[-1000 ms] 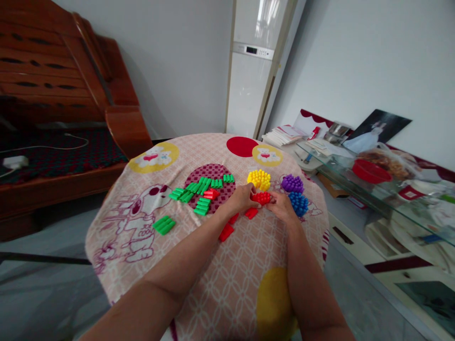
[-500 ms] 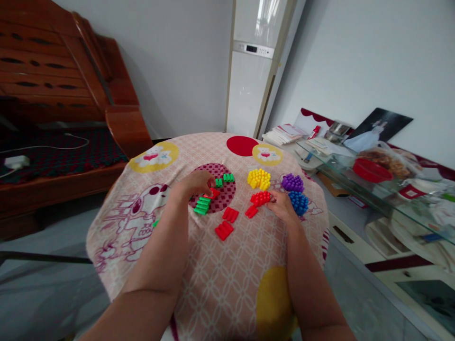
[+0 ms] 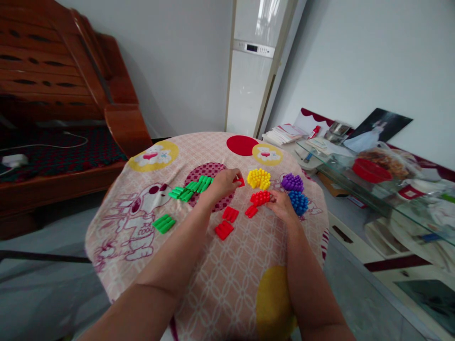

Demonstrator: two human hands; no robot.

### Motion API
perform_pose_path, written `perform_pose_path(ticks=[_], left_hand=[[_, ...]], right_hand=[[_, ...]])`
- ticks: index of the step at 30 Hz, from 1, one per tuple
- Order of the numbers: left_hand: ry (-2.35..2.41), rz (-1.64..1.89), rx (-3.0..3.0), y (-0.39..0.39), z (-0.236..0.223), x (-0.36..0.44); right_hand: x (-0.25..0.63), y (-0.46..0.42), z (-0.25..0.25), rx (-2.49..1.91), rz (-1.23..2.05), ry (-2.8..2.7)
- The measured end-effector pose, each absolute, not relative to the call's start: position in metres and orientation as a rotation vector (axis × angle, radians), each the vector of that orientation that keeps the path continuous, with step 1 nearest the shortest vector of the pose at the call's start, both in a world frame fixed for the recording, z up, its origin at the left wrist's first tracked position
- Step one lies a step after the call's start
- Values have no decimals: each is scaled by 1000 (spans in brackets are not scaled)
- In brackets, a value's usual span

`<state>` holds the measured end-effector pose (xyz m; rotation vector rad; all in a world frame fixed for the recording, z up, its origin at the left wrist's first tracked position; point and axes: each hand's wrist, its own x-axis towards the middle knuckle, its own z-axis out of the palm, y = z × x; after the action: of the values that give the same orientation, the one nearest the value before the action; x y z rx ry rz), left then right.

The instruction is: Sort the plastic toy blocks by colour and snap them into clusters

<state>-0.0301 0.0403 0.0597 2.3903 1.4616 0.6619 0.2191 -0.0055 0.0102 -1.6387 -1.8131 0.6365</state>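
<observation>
My left hand (image 3: 224,183) is over the right side of the maroon checked circle, its fingers closed on a small red ridged plastic piece (image 3: 241,182). My right hand (image 3: 281,204) rests on the table, fingertips pinching the right edge of a red knobbly plastic cluster (image 3: 261,197). A smaller red piece (image 3: 251,211) lies just below that cluster. Two more red ridged pieces, one upper (image 3: 231,214) and one lower (image 3: 224,230), lie between my forearms. Green ridged pieces (image 3: 192,186) form a slanting row left of my left hand, with a separate green piece (image 3: 164,223) nearer me.
Beyond the red cluster stands a yellow knobbly cluster (image 3: 259,179). Purple (image 3: 292,182) and blue (image 3: 297,202) clusters sit right of my right hand. A patterned cloth (image 3: 227,279) covers the round table. A cluttered glass shelf (image 3: 341,175) stands at the right, a wooden bench (image 3: 124,125) at the left.
My left hand has moved right from the checked circle's middle, carrying the red piece and uncovering more green pieces. My right hand has stayed at the red cluster.
</observation>
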Motion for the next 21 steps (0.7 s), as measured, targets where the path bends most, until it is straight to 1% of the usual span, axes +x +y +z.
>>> perform_pose_path(ticks=[4,8,13,21], left_hand=[[1443,726,2413,40,38,10],[1337,687,2399,41,25,19],[1219,628,2398,41,24,14],[1258,565,2419,37,27,22]], right_hand=[[219,-6,10,-1590,654,-1832],[219,-6,10,-1592,659,-1830],[218,-6,12,-1620,662,-1833],[220,-5,10,-1611,662,-1836]])
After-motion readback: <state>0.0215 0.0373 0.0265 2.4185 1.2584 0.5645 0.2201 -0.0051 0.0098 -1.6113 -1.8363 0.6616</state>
